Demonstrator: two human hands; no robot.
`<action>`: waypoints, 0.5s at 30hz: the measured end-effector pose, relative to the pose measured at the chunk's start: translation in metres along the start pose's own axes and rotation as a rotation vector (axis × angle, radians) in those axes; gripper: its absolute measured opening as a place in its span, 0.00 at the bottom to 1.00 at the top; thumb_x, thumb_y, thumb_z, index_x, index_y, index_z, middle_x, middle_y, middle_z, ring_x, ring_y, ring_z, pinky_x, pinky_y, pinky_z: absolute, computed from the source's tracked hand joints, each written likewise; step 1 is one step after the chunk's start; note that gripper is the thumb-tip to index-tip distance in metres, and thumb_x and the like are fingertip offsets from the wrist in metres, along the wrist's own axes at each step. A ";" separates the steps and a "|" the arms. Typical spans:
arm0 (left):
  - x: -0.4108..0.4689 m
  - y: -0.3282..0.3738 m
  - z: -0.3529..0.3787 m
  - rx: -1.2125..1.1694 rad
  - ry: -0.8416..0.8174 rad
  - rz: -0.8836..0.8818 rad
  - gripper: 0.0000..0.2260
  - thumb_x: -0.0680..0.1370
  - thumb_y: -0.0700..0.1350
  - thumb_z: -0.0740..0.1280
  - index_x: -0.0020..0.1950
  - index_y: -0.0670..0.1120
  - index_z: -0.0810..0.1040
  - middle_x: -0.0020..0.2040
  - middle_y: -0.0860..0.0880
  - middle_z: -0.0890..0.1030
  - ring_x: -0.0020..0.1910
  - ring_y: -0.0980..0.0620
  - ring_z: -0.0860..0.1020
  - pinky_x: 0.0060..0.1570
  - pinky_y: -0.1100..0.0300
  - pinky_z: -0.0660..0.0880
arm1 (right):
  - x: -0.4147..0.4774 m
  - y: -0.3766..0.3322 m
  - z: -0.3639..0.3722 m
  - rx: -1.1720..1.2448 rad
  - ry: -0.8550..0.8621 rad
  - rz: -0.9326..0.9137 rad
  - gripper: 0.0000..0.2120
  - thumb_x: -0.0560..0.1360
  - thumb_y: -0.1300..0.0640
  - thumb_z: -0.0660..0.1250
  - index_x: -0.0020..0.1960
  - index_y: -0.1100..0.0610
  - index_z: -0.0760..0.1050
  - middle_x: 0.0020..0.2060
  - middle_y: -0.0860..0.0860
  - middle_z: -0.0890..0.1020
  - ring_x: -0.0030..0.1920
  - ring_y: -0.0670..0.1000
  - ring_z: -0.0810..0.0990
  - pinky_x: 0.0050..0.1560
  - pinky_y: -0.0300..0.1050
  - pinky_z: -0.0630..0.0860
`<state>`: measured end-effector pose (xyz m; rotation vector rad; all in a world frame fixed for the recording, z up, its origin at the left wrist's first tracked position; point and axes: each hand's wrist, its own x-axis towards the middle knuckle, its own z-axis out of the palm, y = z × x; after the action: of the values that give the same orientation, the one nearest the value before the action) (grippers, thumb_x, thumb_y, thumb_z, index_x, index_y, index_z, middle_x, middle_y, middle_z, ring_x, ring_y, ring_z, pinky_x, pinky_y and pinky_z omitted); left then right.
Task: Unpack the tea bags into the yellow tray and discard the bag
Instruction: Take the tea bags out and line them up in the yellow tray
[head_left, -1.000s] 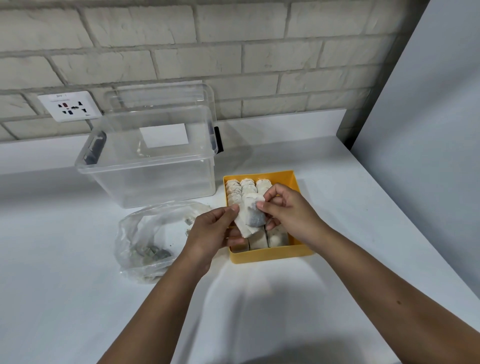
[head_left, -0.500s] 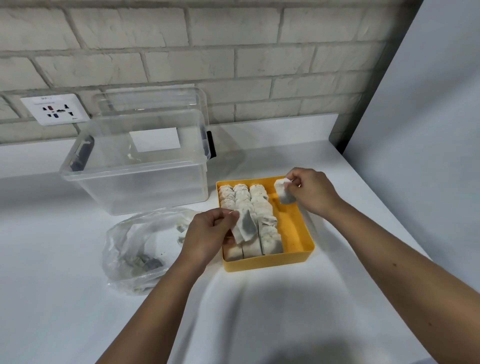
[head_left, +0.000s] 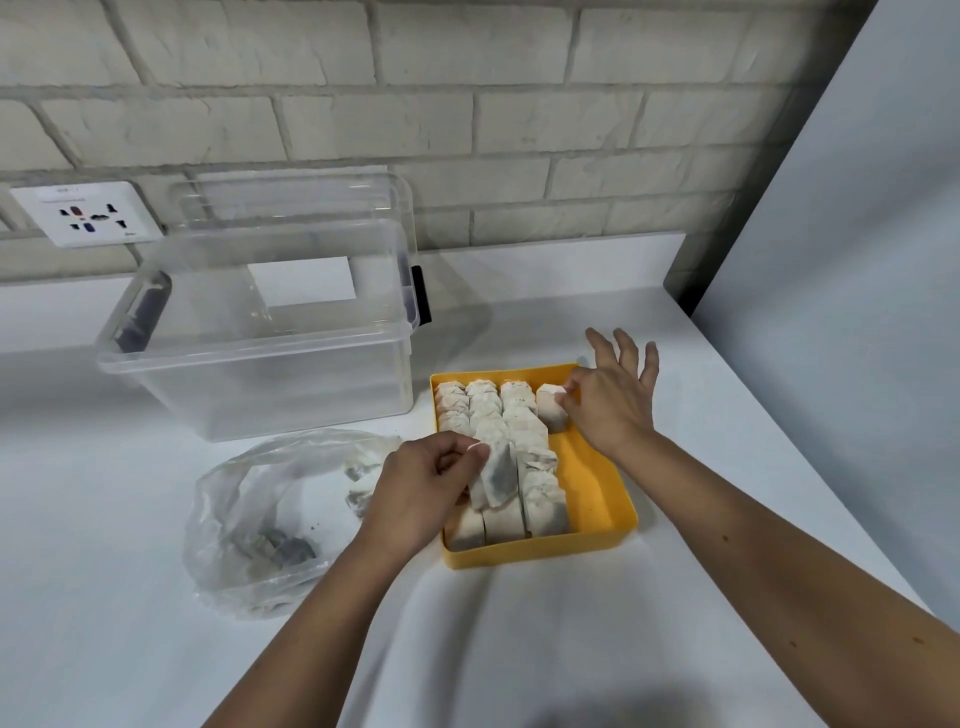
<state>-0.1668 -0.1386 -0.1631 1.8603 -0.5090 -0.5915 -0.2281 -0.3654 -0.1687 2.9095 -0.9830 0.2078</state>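
Note:
The yellow tray (head_left: 597, 493) sits on the white counter with three rows of white tea bags (head_left: 514, 415) standing in it; its right column is mostly bare. My right hand (head_left: 610, 400) pinches a single tea bag (head_left: 550, 413) with thumb and forefinger at the far end of that right column, the other fingers spread. My left hand (head_left: 426, 483) pinches another tea bag (head_left: 496, 475) above the tray's left rows. The clear plastic bag (head_left: 260, 519) lies crumpled left of the tray with a few tea bags still inside.
A clear plastic storage box (head_left: 260, 332) with dark latches stands behind the bag, its lid leaning on the brick wall. A wall socket (head_left: 85, 213) is at far left. A grey panel (head_left: 857, 260) borders the counter on the right.
Both hands held tea bags together over the tray; then my right hand carried one bag to the tray's far right corner and set it down upright. My left hand stayed with its bag.

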 end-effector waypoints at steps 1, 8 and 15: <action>0.000 0.000 0.000 0.000 0.002 0.000 0.07 0.78 0.49 0.70 0.43 0.49 0.84 0.32 0.49 0.83 0.37 0.46 0.83 0.50 0.45 0.81 | 0.002 0.000 0.000 -0.007 0.012 0.012 0.12 0.77 0.43 0.64 0.48 0.48 0.83 0.77 0.51 0.59 0.78 0.58 0.48 0.74 0.62 0.39; 0.000 0.001 -0.001 -0.004 -0.007 -0.009 0.07 0.78 0.49 0.70 0.44 0.49 0.84 0.32 0.51 0.82 0.38 0.48 0.83 0.50 0.50 0.81 | 0.007 -0.004 0.005 -0.028 0.011 0.046 0.12 0.77 0.42 0.65 0.47 0.46 0.84 0.76 0.50 0.63 0.78 0.57 0.50 0.75 0.63 0.40; -0.002 0.002 -0.003 -0.145 -0.031 -0.054 0.06 0.79 0.44 0.70 0.45 0.44 0.84 0.28 0.53 0.79 0.33 0.55 0.80 0.43 0.60 0.81 | 0.004 -0.009 -0.011 -0.002 0.000 0.091 0.13 0.75 0.40 0.65 0.50 0.46 0.83 0.71 0.48 0.71 0.75 0.54 0.58 0.74 0.63 0.40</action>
<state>-0.1664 -0.1362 -0.1598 1.7344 -0.4259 -0.6770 -0.2210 -0.3598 -0.1575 2.8660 -1.1160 0.2114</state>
